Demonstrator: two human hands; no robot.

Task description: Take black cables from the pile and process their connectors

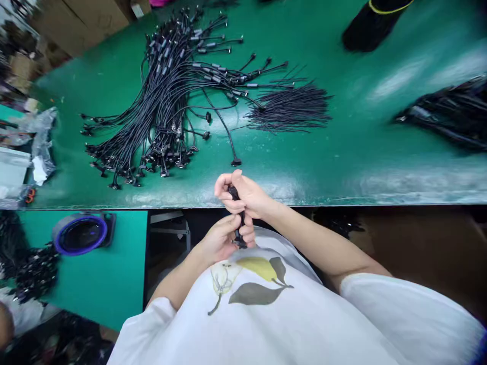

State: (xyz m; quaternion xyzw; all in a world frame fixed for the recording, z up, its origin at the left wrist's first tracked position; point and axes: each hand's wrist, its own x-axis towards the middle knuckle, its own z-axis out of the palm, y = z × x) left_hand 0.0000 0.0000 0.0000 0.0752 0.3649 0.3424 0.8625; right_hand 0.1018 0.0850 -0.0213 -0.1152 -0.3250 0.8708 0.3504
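Note:
Between my two hands, just off the near edge of the green table, is a folded black cable [237, 234] with connector ends. My left hand [224, 238] is closed around its lower part, close to my shirt. Above it, my right hand [241, 195] has its fingers curled around the upper part, where a black plug shows. Most of the cable is hidden by my fingers. A single cable with its plug [236, 162] lies on the table just beyond my right hand. Farther left spreads a large pile of black cables [163, 96] with connectors.
A bundle of thin black ties [292, 107] lies beyond my hands. At right are a dark bagged heap [452, 114] and a black roll-like object [367, 28]. Lower left, a purple-rimmed device [80, 234] stands on a second green table [125, 284].

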